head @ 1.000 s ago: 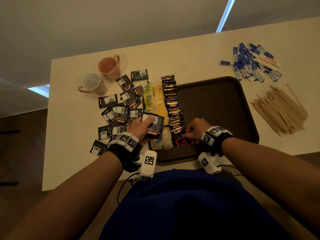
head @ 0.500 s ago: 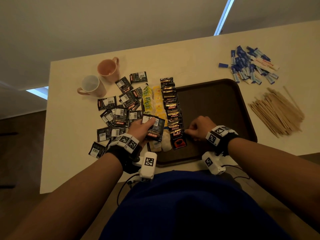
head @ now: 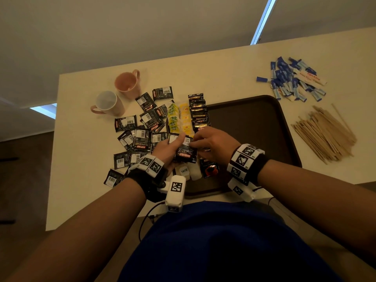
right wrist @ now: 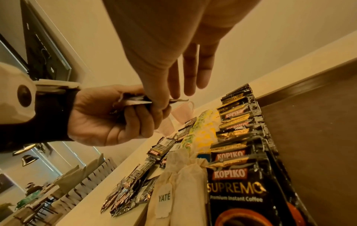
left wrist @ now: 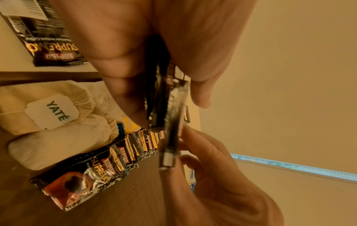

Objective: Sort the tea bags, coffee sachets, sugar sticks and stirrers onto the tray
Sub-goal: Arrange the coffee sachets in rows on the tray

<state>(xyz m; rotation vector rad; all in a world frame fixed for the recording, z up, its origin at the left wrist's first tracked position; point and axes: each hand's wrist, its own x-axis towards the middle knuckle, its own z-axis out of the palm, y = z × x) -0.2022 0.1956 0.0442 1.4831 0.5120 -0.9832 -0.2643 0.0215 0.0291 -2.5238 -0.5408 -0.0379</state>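
Observation:
My left hand [head: 173,150] grips a small stack of black Kopiko coffee sachets [head: 186,154] above the near left corner of the brown tray [head: 254,127]. My right hand [head: 198,141] meets the stack from the right and pinches the edge of a sachet [left wrist: 170,146] with thumb and forefinger, its other fingers [right wrist: 193,73] held straight. A row of coffee sachets [head: 199,112] overlaps along the tray's left side, beside yellow and green tea bags [head: 180,119] and white Yaté tea bags [head: 186,171]. More sachets [head: 140,137] lie loose on the table to the left.
Blue and white sugar sticks [head: 295,80] are heaped at the far right of the table, with a pile of wooden stirrers [head: 325,133] nearer. A pink mug [head: 127,83] and a white mug [head: 108,103] stand at the far left. The tray's right half is bare.
My right hand has left the near end of the sachet row on the tray and moved left and up to the stack in my left hand. The left hand has hardly moved.

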